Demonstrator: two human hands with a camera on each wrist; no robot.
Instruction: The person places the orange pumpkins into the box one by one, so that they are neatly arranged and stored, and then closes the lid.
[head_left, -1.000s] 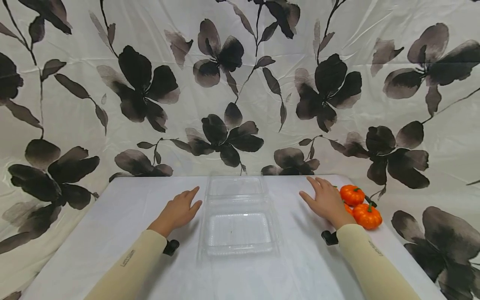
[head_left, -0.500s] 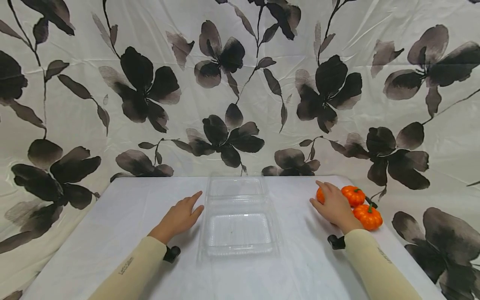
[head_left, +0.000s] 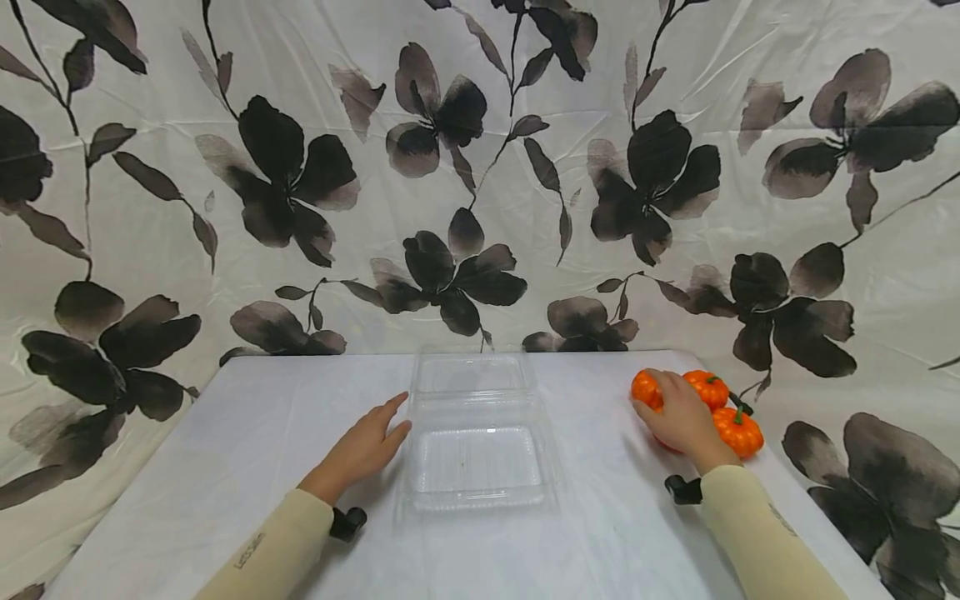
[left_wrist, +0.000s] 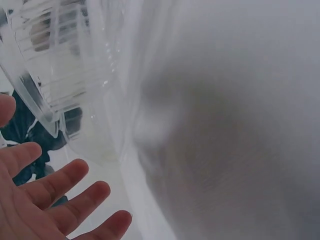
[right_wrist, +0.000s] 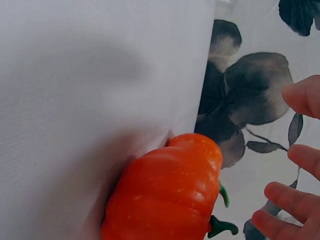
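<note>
Orange pumpkins (head_left: 738, 433) (green stems (right_wrist: 221, 227)), 2 cream sleeves (head_left: 761, 529), black-flowered backdrop (head_left: 480, 179).

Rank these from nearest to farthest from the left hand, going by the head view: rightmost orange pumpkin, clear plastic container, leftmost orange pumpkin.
1. Clear plastic container, just right of the left hand.
2. Leftmost orange pumpkin, partly hidden by the right hand.
3. Rightmost orange pumpkin, farther right.
</note>
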